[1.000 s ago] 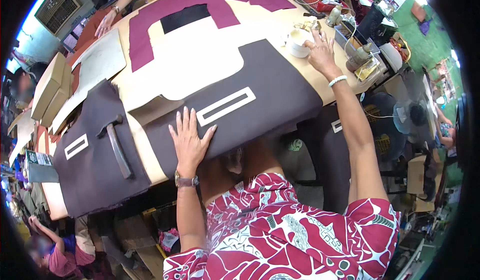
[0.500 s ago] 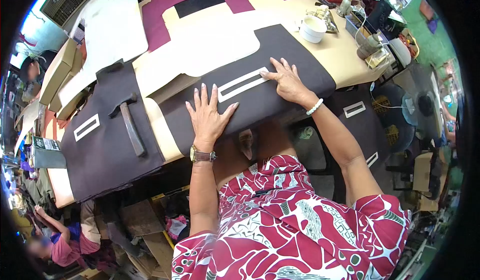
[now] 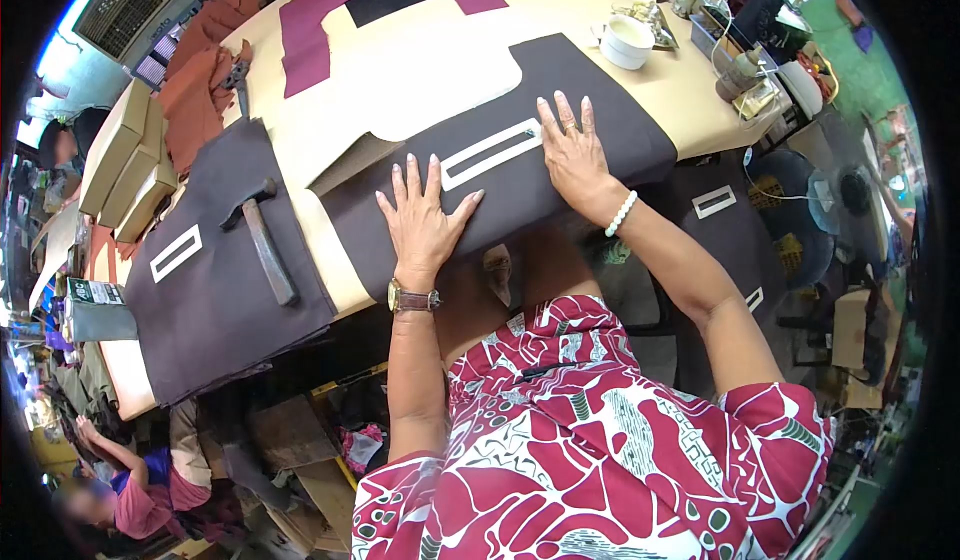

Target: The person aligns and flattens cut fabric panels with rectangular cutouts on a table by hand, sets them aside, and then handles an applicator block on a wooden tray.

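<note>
A dark brown sheet (image 3: 610,110) of cloth or leather lies across the table. On it is a white rectangular frame-shaped strip (image 3: 465,173) with a long slot. My left hand (image 3: 420,225) rests flat on the sheet at the frame's left end, fingers spread. At the right end, my right hand (image 3: 578,155) lies palm down with its fingers stretched out, touching or almost touching the frame; its thumb is hidden. A cream-white sheet (image 3: 440,80) lies along the far side. Neither hand grasps anything.
To the left, a hammer (image 3: 265,245) lies on a dark sheet stack (image 3: 225,310) bearing another white frame (image 3: 176,253). A white cup (image 3: 626,42) stands at the far right. Cardboard boxes (image 3: 125,150) and rust-coloured cloth (image 3: 195,70) are at far left. Another person (image 3: 150,500) is lower left.
My right hand has turned, its fingers now pointing away from me, its thumb out of sight. The large white sheet at upper left is gone, exposing rust-coloured cloth. My left hand stays beside the frame.
</note>
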Action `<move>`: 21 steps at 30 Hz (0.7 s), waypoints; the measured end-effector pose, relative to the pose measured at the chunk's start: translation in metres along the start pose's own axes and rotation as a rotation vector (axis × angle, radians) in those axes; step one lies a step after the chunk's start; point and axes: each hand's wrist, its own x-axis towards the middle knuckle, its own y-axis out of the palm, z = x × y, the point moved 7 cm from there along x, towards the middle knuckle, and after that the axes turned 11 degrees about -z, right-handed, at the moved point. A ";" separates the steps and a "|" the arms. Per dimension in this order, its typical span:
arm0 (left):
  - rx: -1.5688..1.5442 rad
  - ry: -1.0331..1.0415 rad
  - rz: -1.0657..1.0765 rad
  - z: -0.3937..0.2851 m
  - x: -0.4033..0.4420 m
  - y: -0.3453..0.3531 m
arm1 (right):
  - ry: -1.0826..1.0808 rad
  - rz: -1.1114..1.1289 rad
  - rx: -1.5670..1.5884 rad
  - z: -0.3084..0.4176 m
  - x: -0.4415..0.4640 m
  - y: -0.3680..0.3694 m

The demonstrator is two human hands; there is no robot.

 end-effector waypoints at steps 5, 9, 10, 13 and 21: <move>0.005 -0.006 0.039 0.001 0.000 0.002 | 0.014 0.006 0.024 -0.015 0.013 0.021; -0.049 -0.015 0.023 0.004 -0.001 0.001 | -0.027 0.019 -0.011 -0.013 0.010 0.018; -0.078 -0.022 0.015 0.005 -0.001 0.000 | -0.040 0.021 -0.009 -0.013 0.009 0.017; -0.151 -0.053 -0.019 0.018 -0.005 -0.006 | -0.071 0.052 0.001 -0.007 0.008 0.016; 0.023 -0.157 -0.069 0.066 -0.024 -0.037 | -0.097 0.037 0.032 0.025 0.014 0.003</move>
